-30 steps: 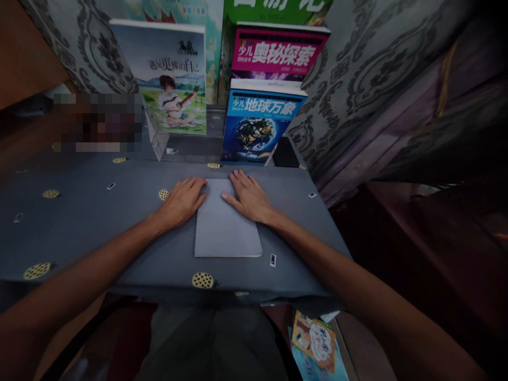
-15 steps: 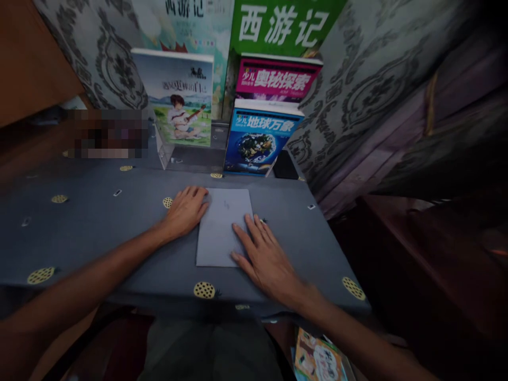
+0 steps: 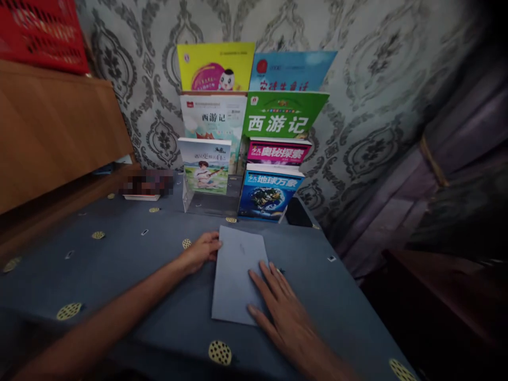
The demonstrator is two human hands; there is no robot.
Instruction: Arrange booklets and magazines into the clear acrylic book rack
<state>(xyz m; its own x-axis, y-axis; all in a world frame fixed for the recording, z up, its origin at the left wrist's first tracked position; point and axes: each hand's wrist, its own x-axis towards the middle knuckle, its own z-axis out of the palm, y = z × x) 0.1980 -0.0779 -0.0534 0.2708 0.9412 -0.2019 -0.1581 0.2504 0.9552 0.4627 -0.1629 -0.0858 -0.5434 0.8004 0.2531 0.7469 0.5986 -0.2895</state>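
Note:
A pale, nearly blank rectangle of paper (image 3: 236,280) with a small faint mark near its top lies before me on the cloth. It could be a single sheet or a thin booklet; I cannot tell which. My left hand (image 3: 202,250) grips its upper left edge, fingers bent and partly hidden behind it, and that edge looks slightly raised. Spread flat, my right hand (image 3: 280,301) rests over the right edge, fingers apart and fingertips on the paper.
Behind the paper, a clear stand (image 3: 210,205) holds several books, including a blue book with a globe (image 3: 265,196) and a green book (image 3: 286,114). A dark flat object (image 3: 298,212) lies right of it. A wooden cabinet (image 3: 59,132) with a red basket (image 3: 43,34) is at left.
My left hand has gone from lying on the paper's upper left edge to gripping it, and that edge has tilted up a little. My right hand stays flat. The view has tipped upward.

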